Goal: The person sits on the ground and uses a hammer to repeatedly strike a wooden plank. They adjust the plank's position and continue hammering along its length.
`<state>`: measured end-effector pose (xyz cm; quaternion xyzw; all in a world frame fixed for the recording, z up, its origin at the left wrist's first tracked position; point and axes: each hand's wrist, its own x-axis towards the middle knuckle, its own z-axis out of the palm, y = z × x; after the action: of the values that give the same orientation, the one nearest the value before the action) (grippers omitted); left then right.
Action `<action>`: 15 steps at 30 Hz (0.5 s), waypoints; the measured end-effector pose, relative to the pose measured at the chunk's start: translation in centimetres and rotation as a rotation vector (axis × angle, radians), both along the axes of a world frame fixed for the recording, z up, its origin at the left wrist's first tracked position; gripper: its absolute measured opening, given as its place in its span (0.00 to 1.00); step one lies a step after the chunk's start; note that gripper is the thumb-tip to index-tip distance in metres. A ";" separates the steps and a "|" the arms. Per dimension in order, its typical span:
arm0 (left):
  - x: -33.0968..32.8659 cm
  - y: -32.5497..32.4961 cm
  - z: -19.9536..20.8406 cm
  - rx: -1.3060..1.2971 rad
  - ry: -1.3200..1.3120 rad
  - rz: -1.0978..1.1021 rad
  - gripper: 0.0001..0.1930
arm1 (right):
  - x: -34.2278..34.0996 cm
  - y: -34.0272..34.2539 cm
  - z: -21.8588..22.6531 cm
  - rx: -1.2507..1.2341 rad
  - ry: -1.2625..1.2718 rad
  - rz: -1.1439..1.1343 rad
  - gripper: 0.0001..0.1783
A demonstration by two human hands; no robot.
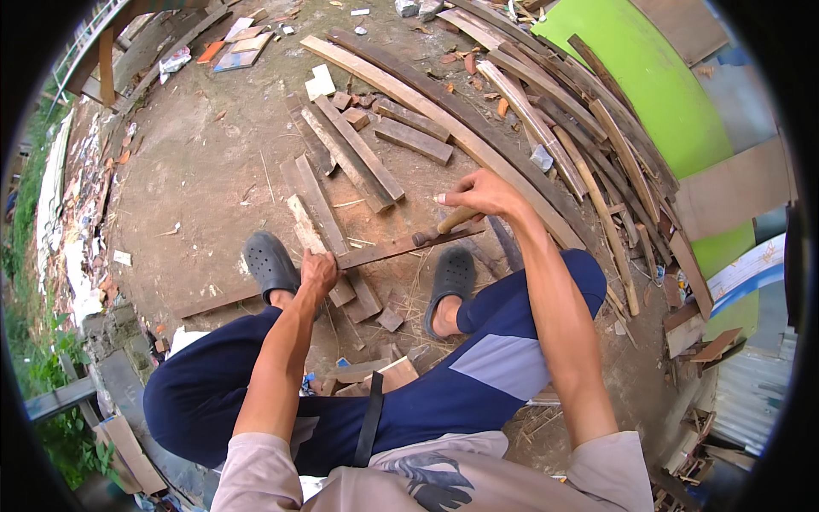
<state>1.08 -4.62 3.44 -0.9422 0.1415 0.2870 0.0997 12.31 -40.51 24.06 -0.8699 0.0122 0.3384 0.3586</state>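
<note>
My left hand [318,271] is closed on the near-left end of the visible part of a thin dark wooden strip [384,249], between my feet. The strip slants up to the right, over other boards. My right hand [488,194] grips the light wooden handle of a hammer [455,219]. The dark hammer head is just above or touching the strip; I cannot tell which. Beside my left hand, a pale, rough piece of wood [305,224] lies on a longer board [322,209]. Whether the dark strip continues left behind my foot is hidden.
Several short wooden beams [414,139] lie ahead on the dirt ground. Long curved-looking planks [503,162] and a pile of battens [597,145] stretch along the right, beside a green panel [640,94]. Wood offcuts [397,373] lie between my legs. Rubble [77,230] lines the left.
</note>
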 end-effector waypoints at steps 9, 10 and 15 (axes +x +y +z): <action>1.5 -1.2 0.0 0.063 0.185 0.054 0.30 | -3.6 0.3 -4.2 0.478 -0.265 -0.317 0.30; 2.0 -1.9 0.8 0.117 0.255 0.042 0.29 | -3.7 0.4 -4.2 0.514 -0.265 -0.335 0.31; 4.9 -12.1 7.3 -0.536 0.056 0.112 0.43 | -4.2 0.8 -4.6 0.619 -0.383 -0.412 0.29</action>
<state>6.00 -16.70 10.70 -0.9330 0.1628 0.2704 -0.1731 8.14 -39.74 19.47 -0.7477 0.0170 0.0792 0.6591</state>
